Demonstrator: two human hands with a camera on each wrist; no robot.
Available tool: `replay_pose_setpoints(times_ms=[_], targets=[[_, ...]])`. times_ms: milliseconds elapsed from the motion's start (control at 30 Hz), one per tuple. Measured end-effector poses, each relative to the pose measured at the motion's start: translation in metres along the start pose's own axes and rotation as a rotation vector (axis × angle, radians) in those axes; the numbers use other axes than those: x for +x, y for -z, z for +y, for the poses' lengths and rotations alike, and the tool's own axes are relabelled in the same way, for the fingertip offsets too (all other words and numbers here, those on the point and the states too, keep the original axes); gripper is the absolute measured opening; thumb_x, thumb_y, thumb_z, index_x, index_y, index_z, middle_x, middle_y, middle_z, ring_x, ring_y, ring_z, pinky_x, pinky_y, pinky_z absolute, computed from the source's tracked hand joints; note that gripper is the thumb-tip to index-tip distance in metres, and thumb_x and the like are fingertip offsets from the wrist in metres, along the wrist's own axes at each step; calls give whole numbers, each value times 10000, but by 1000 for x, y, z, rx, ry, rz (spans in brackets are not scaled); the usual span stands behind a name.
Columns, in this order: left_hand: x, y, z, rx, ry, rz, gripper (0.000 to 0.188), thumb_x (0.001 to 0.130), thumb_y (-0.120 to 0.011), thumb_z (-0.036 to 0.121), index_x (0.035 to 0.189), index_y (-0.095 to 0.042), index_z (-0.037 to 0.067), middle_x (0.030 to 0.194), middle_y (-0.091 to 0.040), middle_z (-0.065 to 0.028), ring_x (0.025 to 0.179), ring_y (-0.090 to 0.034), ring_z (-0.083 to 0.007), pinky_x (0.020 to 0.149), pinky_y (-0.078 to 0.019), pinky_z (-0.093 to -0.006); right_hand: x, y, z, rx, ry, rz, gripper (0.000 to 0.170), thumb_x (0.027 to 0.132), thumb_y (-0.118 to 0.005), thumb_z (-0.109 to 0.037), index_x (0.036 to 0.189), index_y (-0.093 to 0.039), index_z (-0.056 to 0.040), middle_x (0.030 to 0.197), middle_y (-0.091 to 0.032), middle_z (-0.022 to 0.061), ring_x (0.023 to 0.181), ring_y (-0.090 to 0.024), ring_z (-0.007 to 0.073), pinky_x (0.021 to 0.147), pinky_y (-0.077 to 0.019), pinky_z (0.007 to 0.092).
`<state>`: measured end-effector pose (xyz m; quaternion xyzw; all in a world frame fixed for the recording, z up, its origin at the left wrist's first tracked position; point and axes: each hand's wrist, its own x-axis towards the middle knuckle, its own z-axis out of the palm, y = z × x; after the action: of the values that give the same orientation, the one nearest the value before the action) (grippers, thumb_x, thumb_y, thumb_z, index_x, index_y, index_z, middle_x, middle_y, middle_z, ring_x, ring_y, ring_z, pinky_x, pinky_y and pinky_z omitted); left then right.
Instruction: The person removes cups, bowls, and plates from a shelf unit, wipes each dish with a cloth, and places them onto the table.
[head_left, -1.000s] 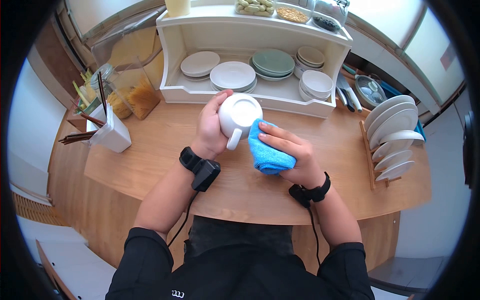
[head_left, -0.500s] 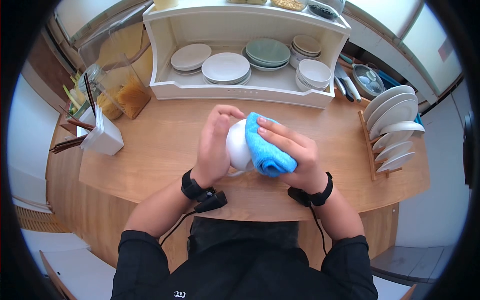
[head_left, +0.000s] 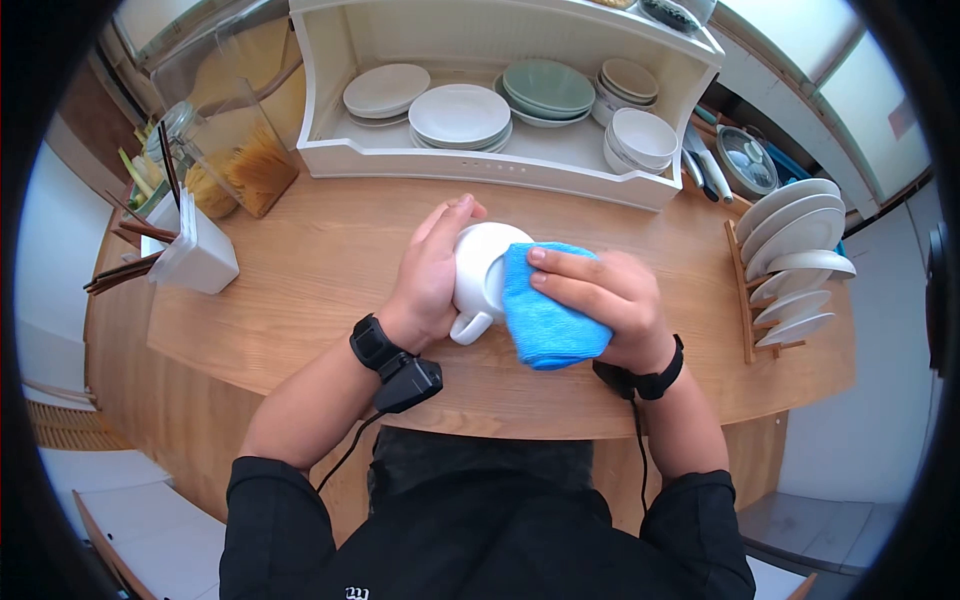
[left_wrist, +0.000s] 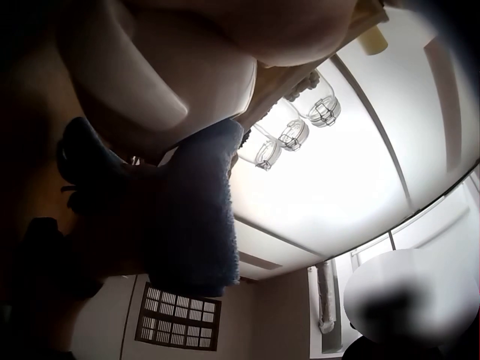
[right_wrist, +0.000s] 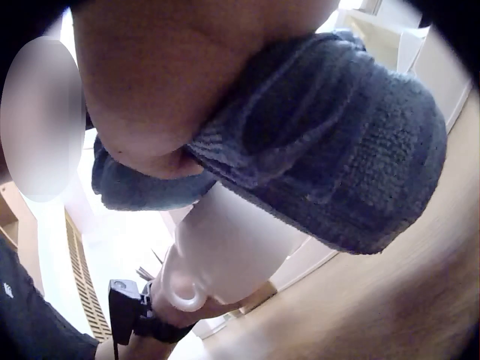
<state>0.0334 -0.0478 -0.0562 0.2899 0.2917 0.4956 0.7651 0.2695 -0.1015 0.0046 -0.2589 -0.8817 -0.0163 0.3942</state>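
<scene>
A white mug (head_left: 478, 262) is held over the table in front of me, tilted, with its handle pointing down towards my body. My left hand (head_left: 425, 278) grips it from the left side, thumb upward. In my right hand (head_left: 628, 298) is a folded blue cloth (head_left: 556, 322), pinched under the fingers and laid against the mug's right side and base. The right wrist view shows the cloth (right_wrist: 352, 142) bunched round the thumb, with the mug (right_wrist: 236, 240) behind it. From the left wrist, the mug's wall (left_wrist: 169, 86) looms close, and the cloth's fuzzy edge (left_wrist: 196, 214) meets it.
A white shelf (head_left: 480, 168) at the back holds stacked plates and bowls. On the right stands a wooden rack (head_left: 741, 300) of upright plates, with knives (head_left: 708, 168) behind. A white container (head_left: 203, 250) with chopsticks lies tilted at the left, near pasta (head_left: 262, 183).
The mug has turned in my left hand, so its base and handle show again. My right hand and the cloth slid slightly right and down. The left fingers closed back against the mug.
</scene>
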Motion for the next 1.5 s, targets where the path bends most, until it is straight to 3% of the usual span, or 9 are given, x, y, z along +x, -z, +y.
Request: replay_pose_setpoints(times_ms=[233,400,633,767,833,1000,1167,1333,1500], targets=[[-6,-7,8,47,-29,96,306,1144,-566,386,1153,-620,85,975,-672,-65,878,-673,-156,746,-566,-326,6,-1,-19,165,-60,-125,414,801,-848,-188,1204,-796,-108,1321,-785,88,722,-710,241,631,-533,342],[-7,-11,9,10,-16,63,323,1142,-571,403,1154,-611,83,979,-683,-82,889,-689,-166,758,-579,-332,4,7,-10,-241,27,-133,394,816,-824,-226,1201,-795,-144,1378,-764,-7,623,-597,148,587,-496,306],[-11,-16,20,60,-74,87,332,1145,-563,419,1141,-604,90,944,-687,-75,843,-692,-163,721,-581,-324,7,7,-22,99,-20,-214,398,817,-830,-183,1208,-796,-115,1361,-771,67,721,-706,210,604,-506,347],[-9,-13,19,67,-65,54,343,1153,-544,436,1127,-602,98,934,-688,-65,820,-685,-144,695,-567,-316,8,13,-19,-141,-53,-185,397,814,-830,-187,1203,-800,-115,1362,-771,61,725,-709,206,602,-503,344],[-9,-13,18,74,-39,41,345,1155,-539,439,1122,-601,100,933,-687,-61,818,-680,-136,687,-560,-313,3,3,-14,-235,22,-101,432,785,-843,-258,1206,-793,-171,1405,-752,-47,631,-607,131,589,-493,296],[-9,-13,20,238,-151,96,395,1160,-511,487,1103,-587,104,910,-665,-52,796,-647,-122,676,-538,-305,7,8,-20,178,-33,-243,398,810,-848,-181,1201,-805,-122,1333,-785,48,752,-727,243,629,-529,346],[-11,-14,25,184,-145,99,423,1165,-477,517,1096,-569,110,879,-674,-69,780,-655,-133,671,-547,-303,8,10,-14,-64,-44,-117,440,802,-871,-249,1215,-790,-124,1367,-768,30,744,-714,192,637,-538,321],[-15,-16,25,244,-155,118,477,1155,-479,563,1077,-556,99,921,-596,-32,836,-580,-101,732,-502,-279,5,-1,-22,236,-55,-149,388,807,-870,-167,1180,-801,-88,1298,-794,103,875,-770,267,697,-562,364],[-28,-20,26,669,-642,-103,610,1128,-422,665,1120,-512,62,991,-509,-17,907,-475,-79,797,-428,-252,-4,-1,-16,278,-252,217,562,787,-907,-205,1322,-770,-97,1431,-728,135,1108,-774,282,915,-627,383]])
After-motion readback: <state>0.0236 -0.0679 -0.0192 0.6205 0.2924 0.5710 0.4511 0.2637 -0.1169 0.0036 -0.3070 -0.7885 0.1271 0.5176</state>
